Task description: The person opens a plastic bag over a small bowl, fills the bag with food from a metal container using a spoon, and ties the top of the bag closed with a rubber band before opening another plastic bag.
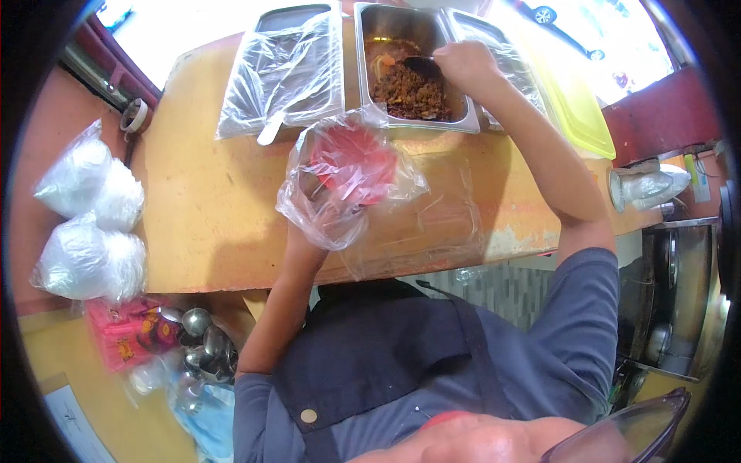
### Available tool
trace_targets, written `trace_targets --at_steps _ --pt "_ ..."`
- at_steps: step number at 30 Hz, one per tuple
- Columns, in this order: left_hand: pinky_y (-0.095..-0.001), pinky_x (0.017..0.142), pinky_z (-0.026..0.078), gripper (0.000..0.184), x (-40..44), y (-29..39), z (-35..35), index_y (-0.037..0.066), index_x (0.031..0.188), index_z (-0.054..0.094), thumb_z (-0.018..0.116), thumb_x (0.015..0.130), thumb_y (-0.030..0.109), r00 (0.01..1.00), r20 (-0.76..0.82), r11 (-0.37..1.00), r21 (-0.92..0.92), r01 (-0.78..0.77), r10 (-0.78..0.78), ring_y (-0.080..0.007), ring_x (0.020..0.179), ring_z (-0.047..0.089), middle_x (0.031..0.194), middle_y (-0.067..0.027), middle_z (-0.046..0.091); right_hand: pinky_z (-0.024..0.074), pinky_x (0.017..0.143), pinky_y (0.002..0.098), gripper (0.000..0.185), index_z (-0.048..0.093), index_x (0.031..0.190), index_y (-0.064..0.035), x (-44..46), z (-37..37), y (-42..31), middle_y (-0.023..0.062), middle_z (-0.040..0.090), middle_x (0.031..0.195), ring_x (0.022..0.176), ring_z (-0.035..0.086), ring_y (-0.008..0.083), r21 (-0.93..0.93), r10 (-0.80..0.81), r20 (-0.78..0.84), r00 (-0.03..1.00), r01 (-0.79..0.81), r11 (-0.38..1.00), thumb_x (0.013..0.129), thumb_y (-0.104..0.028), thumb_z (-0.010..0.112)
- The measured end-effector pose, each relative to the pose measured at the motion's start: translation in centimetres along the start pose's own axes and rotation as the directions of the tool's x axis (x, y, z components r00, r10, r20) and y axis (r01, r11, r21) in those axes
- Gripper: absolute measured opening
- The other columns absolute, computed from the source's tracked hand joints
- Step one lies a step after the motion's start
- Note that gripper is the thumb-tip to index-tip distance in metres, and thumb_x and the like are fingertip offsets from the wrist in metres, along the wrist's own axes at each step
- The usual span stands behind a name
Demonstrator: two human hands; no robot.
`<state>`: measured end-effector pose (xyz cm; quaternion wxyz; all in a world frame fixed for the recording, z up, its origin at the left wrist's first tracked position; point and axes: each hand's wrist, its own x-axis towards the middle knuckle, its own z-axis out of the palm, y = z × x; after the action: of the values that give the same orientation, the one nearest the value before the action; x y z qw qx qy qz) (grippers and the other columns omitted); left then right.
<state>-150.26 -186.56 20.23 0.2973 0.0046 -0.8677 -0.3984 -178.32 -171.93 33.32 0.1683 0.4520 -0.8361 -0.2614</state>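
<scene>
My right hand (468, 68) is closed around the handle of a dark serving spoon (421, 66). Its bowl dips into brown minced food (409, 92) with sauce and an orange piece, inside a deep steel food pan (471, 122). Nearer my body, my left hand (315, 207) supports a red bowl (359, 158) with a clear plastic bag (299, 174) over it. The plastic partly hides the left fingers, which are closed on the bowl. Just left of the pan, a white spoon (270, 129) lies by another pan covered in plastic film (289, 73).
The yellow wooden table (193, 185) carries the pans. Right of the open pan are another film-covered pan (505, 58) and a yellow-green lid (583, 116). Filled plastic bags (89, 224) hang at left, above metal ladles (202, 336). Clear plastic (440, 208) lies near the front edge.
</scene>
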Motion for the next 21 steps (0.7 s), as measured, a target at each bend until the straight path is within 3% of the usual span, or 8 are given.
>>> trace_targets --at_steps 1,3,7,10,14,18,20,21 --pt "-0.0374 0.085 0.048 0.063 0.2 0.4 0.2 0.001 0.122 0.041 0.073 0.074 0.026 0.999 -0.033 0.996 -0.082 0.036 -0.039 -0.0247 0.102 0.056 0.117 -0.0155 0.053 0.0532 0.067 0.036 0.013 0.065 0.086 -0.0083 -0.6 -0.8 0.0 0.0091 0.067 0.084 0.082 0.066 0.026 0.073 0.072 0.093 0.993 -0.079 0.994 0.076 -0.009 0.056" --pt "-0.0408 0.082 0.048 0.051 0.5 1.0 0.9 0.008 0.111 0.052 0.075 0.068 0.021 0.987 -0.091 0.954 -0.281 0.102 -0.132 -0.0297 0.099 0.057 0.112 -0.0144 0.055 0.0525 0.07 0.0372 0.013 0.065 0.086 -0.0068 -1.4 0.2 1.5 0.0091 0.066 0.085 0.083 0.065 0.0258 0.204 0.039 0.064 0.997 -0.052 0.978 0.078 -0.01 0.055" --pt "-0.0429 0.082 0.048 0.046 0.7 0.5 1.1 0.013 0.108 0.058 0.077 0.066 0.017 0.994 -0.09 0.977 -0.209 0.042 -0.062 -0.0326 0.098 0.057 0.11 -0.0134 0.055 0.0476 0.076 0.0407 0.016 0.067 0.086 -0.0078 -4.5 -3.8 4.1 0.0109 0.065 0.082 0.081 0.061 0.0316 0.444 -0.011 0.049 0.999 -0.012 0.896 0.079 -0.011 0.052" --pt "-0.0435 0.081 0.048 0.046 0.8 0.8 0.8 0.014 0.108 0.058 0.077 0.066 0.017 0.987 -0.084 0.945 -0.309 0.102 -0.134 -0.0327 0.098 0.057 0.11 -0.0132 0.055 0.0467 0.074 0.0403 0.016 0.067 0.088 -0.0103 -7.6 -9.2 3.2 0.0106 0.065 0.085 0.084 0.061 0.0306 0.264 0.123 0.115 0.986 -0.149 0.953 0.08 -0.012 0.053" --pt "-0.0445 0.08 0.048 0.047 0.4 0.2 1.5 0.015 0.106 0.059 0.079 0.064 0.016 0.976 -0.109 0.902 -0.411 0.129 -0.189 -0.0338 0.098 0.056 0.11 -0.0135 0.054 0.0476 0.073 0.0399 0.016 0.067 0.091 -0.0136 -9.9 -9.8 3.0 0.0089 0.065 0.086 0.085 0.061 0.0281 0.245 0.05 0.152 0.987 -0.087 0.966 0.08 -0.015 0.054" --pt "-0.0439 0.08 0.049 0.046 0.7 0.6 0.4 0.015 0.105 0.059 0.079 0.063 0.017 0.992 -0.112 0.99 -0.14 0.036 -0.052 -0.034 0.098 0.056 0.111 -0.013 0.055 0.0489 0.072 0.0392 0.018 0.066 0.095 -0.0166 -9.4 -4.7 0.1 0.0078 0.064 0.085 0.083 0.062 0.0263 0.214 0.038 0.126 0.991 -0.065 0.975 0.082 -0.016 0.054" --pt "-0.0433 0.079 0.049 0.046 0.9 0.9 0.3 0.015 0.105 0.059 0.08 0.063 0.017 0.993 -0.101 0.991 -0.123 0.05 -0.063 -0.0337 0.098 0.056 0.111 -0.013 0.054 0.0492 0.071 0.0393 0.018 0.066 0.096 -0.017 -9.1 -4.6 0.1 0.0083 0.064 0.084 0.082 0.062 0.0264 0.185 0.089 0.125 0.988 -0.112 0.976 0.083 -0.017 0.053" --pt "-0.043 0.079 0.049 0.046 0.8 0.9 0.6 0.015 0.105 0.059 0.08 0.063 0.017 0.988 -0.083 0.967 -0.23 0.111 -0.133 -0.0336 0.098 0.056 0.112 -0.0132 0.054 0.0494 0.071 0.0395 0.019 0.066 0.096 -0.0173 -9.0 -4.6 0.7 0.0084 0.065 0.084 0.081 0.062 0.0265 0.209 0.117 0.094 0.989 -0.135 0.968 0.083 -0.017 0.052"
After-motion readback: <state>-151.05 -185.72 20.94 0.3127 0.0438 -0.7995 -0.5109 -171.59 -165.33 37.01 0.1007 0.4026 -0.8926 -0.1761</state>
